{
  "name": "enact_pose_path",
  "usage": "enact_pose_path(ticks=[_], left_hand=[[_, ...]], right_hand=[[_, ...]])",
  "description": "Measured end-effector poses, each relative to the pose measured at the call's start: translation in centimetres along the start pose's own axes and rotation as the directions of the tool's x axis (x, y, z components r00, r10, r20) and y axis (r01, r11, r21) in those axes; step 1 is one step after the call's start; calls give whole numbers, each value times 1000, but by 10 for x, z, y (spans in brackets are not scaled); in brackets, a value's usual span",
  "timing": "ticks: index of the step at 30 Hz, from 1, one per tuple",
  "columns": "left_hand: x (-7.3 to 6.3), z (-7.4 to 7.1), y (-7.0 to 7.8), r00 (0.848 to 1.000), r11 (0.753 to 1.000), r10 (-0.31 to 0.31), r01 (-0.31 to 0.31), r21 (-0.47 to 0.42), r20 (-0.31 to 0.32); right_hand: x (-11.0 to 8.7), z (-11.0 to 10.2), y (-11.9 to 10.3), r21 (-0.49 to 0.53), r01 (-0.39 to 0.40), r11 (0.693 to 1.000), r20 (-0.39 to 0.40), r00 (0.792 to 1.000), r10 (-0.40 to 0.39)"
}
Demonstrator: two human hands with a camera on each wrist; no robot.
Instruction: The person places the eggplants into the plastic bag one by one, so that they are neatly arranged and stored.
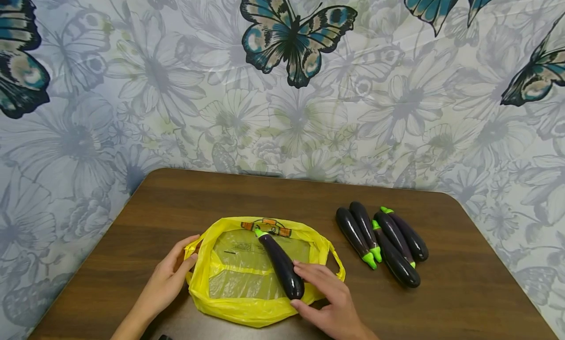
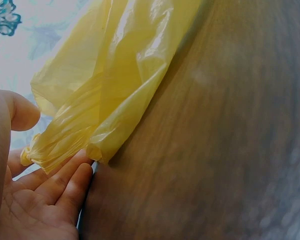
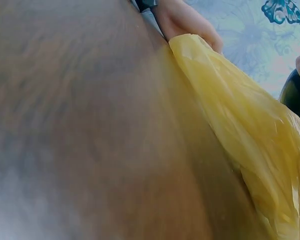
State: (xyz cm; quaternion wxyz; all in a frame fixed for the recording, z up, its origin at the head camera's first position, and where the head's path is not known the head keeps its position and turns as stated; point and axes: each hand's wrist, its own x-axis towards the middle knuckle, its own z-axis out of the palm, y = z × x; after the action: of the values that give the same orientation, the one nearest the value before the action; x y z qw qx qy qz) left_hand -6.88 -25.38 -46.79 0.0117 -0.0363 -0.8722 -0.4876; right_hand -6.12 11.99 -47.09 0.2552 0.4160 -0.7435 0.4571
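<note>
A yellow plastic bag [image 1: 247, 313] lies spread on the table with its mouth facing up. My right hand [image 1: 328, 298] grips the round end of a dark eggplant [image 1: 280, 264], thumb on one side and fingers on the other. That eggplant slants over the bag's mouth, its green stem near the far rim. In the right wrist view, only part of the eggplant [image 3: 295, 95] and a fingertip show at the right edge. At the bag's left handle, my left hand [image 1: 169, 274] touches the plastic [image 2: 69, 135] with extended fingers, its thumb held apart.
Several more eggplants [image 1: 390, 244] with green stems lie in a cluster on the brown wooden table [image 1: 463, 291], right of the bag. Behind the table hangs a cloth [image 1: 300, 119] printed with flowers and butterflies. A small black object [image 1: 165, 337] shows at the bottom edge.
</note>
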Motion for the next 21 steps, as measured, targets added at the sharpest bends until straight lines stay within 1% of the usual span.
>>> enact_pose_path(ticks=[7,12,21], left_hand=[[0,0,0,1000,1000,8,-8,7,-6],[0,0,-1,1000,1000,9,-9,13,-4],[1,0,1,1000,1000,-12,12,18,1]], right_hand=[[4,6,-1,3,47,999,2,999,-47],[6,11,-3,16,58,998,4,998,-58],[10,17,-8,14,94,995,-14,996,-94]])
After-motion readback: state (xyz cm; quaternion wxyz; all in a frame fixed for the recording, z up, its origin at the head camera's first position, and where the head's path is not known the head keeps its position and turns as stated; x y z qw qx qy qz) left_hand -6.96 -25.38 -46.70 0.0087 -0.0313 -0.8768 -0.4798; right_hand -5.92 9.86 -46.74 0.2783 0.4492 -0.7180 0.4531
